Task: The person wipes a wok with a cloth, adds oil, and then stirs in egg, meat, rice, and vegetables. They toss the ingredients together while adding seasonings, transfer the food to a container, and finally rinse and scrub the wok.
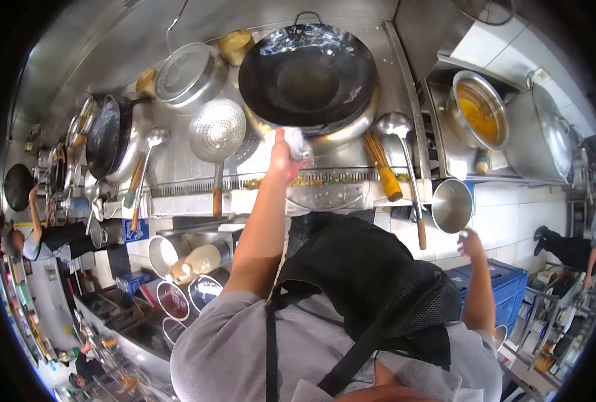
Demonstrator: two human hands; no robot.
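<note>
My left hand (282, 159) is closed on a white cloth (296, 142) at the near edge of a large black wok (308, 77). The wok sits on a round metal burner ring (348, 136), and its bottom looks wet. My right hand (471, 245) hangs low at my side, holding nothing, its fingers loosely apart. Nearest to it is a metal pot (452, 206) at the counter's front. Left of the wok lies a perforated skimmer (217, 130) with a wooden handle. A bamboo brush (384, 167) and a steel ladle (398, 134) rest on the right.
A bowl of orange liquid (479, 110) and a large lidded pot (543, 137) stand at the right. A second wok (107, 137) sits at the left. Food scraps lie in the front gutter (331, 178). Other people (56, 241) work at the far left and far right.
</note>
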